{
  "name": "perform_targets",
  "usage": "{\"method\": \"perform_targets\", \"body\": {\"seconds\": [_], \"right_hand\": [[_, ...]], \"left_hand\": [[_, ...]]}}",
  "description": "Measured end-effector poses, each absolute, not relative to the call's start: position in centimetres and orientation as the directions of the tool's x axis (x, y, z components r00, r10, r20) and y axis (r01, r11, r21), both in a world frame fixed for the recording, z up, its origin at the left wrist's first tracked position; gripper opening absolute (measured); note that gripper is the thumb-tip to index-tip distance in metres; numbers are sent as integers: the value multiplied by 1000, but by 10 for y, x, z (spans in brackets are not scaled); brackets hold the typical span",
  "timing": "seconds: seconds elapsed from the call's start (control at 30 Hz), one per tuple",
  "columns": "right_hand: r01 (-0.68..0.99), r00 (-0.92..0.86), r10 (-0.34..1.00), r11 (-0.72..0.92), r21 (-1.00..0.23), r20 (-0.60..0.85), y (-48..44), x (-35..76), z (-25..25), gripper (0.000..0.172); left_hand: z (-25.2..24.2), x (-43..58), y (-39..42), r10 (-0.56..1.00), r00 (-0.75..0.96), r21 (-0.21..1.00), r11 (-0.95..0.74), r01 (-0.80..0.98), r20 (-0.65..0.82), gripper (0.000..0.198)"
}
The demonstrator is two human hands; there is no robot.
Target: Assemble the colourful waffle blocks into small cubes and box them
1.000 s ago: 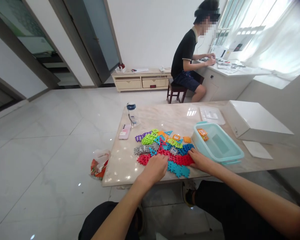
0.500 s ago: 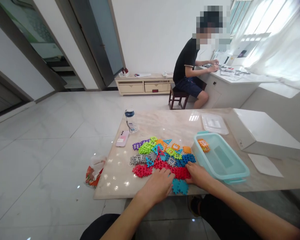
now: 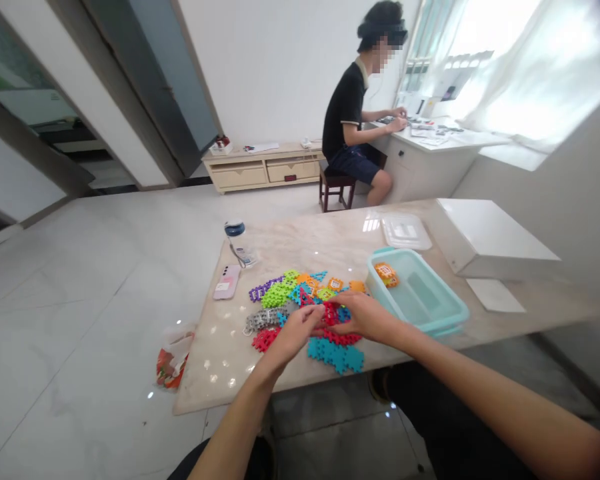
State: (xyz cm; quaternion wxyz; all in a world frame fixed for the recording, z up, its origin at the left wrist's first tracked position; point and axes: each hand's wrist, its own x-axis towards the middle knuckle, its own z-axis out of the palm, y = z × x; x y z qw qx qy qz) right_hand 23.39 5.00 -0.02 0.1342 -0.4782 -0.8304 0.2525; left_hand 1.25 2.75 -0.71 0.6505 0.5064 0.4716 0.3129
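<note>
A heap of colourful interlocking plastic tiles (image 3: 300,290) lies on the marble table (image 3: 300,240). My left hand (image 3: 294,335) and my right hand (image 3: 364,317) meet over the near side of the heap. Both have their fingers curled on joined red tiles (image 3: 331,313) held between them. More red tiles (image 3: 264,339) show to the left of my left hand. Blue tiles (image 3: 337,355) lie just in front of the hands, near the table's edge. To the right stands a teal tub (image 3: 433,312) with an orange piece (image 3: 386,273) inside it.
On the table are a clear lid (image 3: 405,232), a white box (image 3: 490,240), a sheet of paper (image 3: 495,295), a pink phone (image 3: 226,282) and a bottle (image 3: 237,240). A bag (image 3: 173,357) lies on the floor at the left. Another person (image 3: 347,117) sits at a far desk.
Both hands have left the near edge of the heap, where they lay flat, and closed together on the red tiles. The view has swung slightly.
</note>
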Motion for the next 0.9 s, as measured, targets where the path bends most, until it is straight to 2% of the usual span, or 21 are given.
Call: {"method": "perform_targets", "body": {"seconds": [0.1,0.3,0.47,0.7,0.9], "right_hand": [[628,-574,809,534,-566,126,42,223,11,46],[594,-510,826,539,-597,239,15,213,14,53],[504,-507,832,497,-706,224,8,204,6,55],[483,-588,785,533,-694,194,21,187,13,50],[492,-600,784,518,-700,159,21,188,20,58]], "left_hand": [[1,8,25,821,445,902,427,-65,-357,55],[5,-9,11,734,610,808,535,-248,-298,54],[-7,-24,8,725,615,779,565,-271,-312,52],[5,-26,7,759,558,766,565,-308,-335,58],[6,-6,10,773,505,739,585,-335,-383,25]]}}
